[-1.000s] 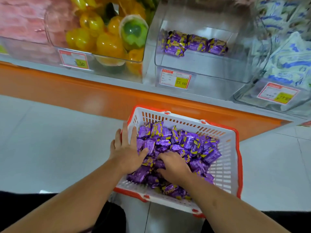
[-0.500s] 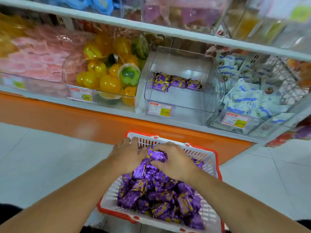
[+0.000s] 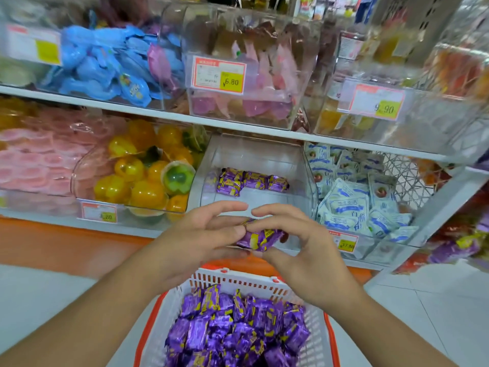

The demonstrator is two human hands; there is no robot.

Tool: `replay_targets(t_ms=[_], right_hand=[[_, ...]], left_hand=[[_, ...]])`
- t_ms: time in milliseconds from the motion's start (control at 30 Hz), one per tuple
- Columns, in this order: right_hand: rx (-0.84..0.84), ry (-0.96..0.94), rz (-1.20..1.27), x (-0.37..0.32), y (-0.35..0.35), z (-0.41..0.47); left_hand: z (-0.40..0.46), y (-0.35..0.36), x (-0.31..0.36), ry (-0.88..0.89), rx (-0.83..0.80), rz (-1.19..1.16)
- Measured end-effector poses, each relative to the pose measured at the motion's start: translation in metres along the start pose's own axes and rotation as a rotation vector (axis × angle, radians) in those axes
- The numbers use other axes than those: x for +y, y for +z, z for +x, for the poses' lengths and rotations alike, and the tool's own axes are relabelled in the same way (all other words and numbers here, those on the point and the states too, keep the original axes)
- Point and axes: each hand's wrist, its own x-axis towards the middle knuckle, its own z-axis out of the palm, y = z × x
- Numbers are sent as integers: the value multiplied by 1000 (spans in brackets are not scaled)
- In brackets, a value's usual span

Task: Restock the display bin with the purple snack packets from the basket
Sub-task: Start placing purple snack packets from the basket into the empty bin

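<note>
Left hand (image 3: pixel 195 237) and right hand (image 3: pixel 299 247) cup a clump of purple packets (image 3: pixel 258 238), fingers curled round it, above basket (image 3: pixel 235 280), before the clear display bin (image 3: pixel 299 181).

The held purple packets (image 3: pixel 258 238) sit between the left hand (image 3: pixel 195 242) and right hand (image 3: pixel 304 250), and the fingers (image 3: pixel 230 231) cover enough that their number cannot be told. The hands also hide the front wall of the display bin (image 3: pixel 291 165) and its price tag. The basket (image 3: pixel 232 279) is cut off by the bottom edge of the frame, so its near rim and lower packets are out of sight. The price label (image 3: pixel 99 212) at middle left is blurred and half unreadable; the label (image 3: pixel 346 243) at right of centre is smeared too. At the far right edge the goods (image 3: pixel 455 247) are a colourful blur. Both forearms run out at the lower corners.
</note>
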Motion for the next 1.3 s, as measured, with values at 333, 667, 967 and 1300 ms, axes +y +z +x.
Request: replay_targets(t_ms=[333, 667, 967, 1300], right_hand=[[-25, 38, -41, 16, -19, 6], [17, 52, -245, 27, -19, 14], [29, 77, -230, 52, -46, 50], [14, 258, -690, 130, -53, 80]], left_hand=[[21, 9, -4, 229, 185, 219], [29, 5, -13, 542, 216, 1035], [85, -1, 0, 545, 172, 1391], [234, -38, -32, 436, 192, 1685]])
